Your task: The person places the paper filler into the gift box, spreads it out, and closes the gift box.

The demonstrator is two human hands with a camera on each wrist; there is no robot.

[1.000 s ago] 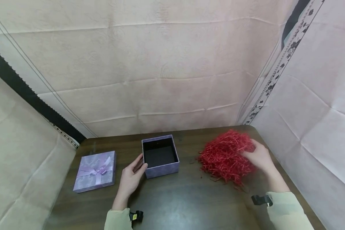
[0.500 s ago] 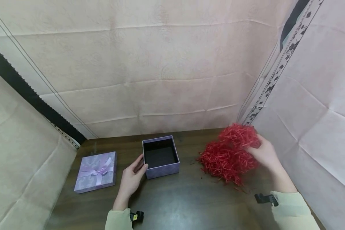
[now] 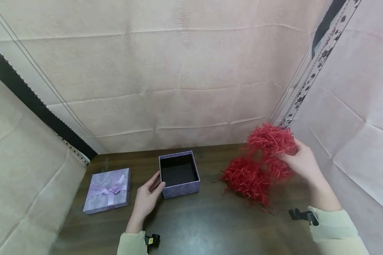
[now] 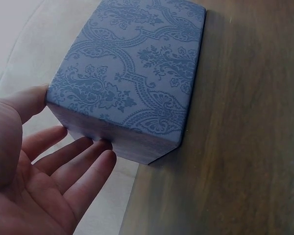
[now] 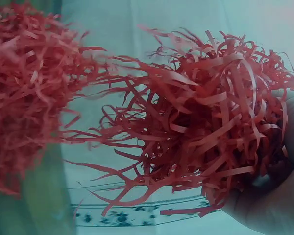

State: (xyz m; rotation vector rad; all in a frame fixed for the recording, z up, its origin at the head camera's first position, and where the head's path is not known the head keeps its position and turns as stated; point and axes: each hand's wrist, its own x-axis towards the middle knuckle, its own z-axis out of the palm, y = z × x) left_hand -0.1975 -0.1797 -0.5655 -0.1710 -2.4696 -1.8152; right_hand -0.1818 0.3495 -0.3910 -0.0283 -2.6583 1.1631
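A purple lidless gift box (image 3: 179, 175) with a dark interior stands on the table. My left hand (image 3: 145, 198) rests on its left side, the fairly straight fingers against that wall and the thumb at the near corner. In the left wrist view, a box side (image 4: 130, 63) shows an ornate pattern. To the right, my right hand (image 3: 303, 161) grips a clump of red shredded paper (image 3: 269, 140) above the heap of red shredded paper (image 3: 245, 177). Loose strands connect the clump and heap in the right wrist view. The right fingertips are partly hidden by the shreds.
A purple box lid (image 3: 106, 191) with a ribbon bow lies left of the left hand. Pale cloth (image 3: 191, 88) hangs behind and on both sides of the dark wooden table (image 3: 207, 223). A few stray red shreds lie near the heap.
My right hand has lifted a clump of red shredded paper up and to the right, pulling it partly away from the heap. The left hand and the box have stayed in place.
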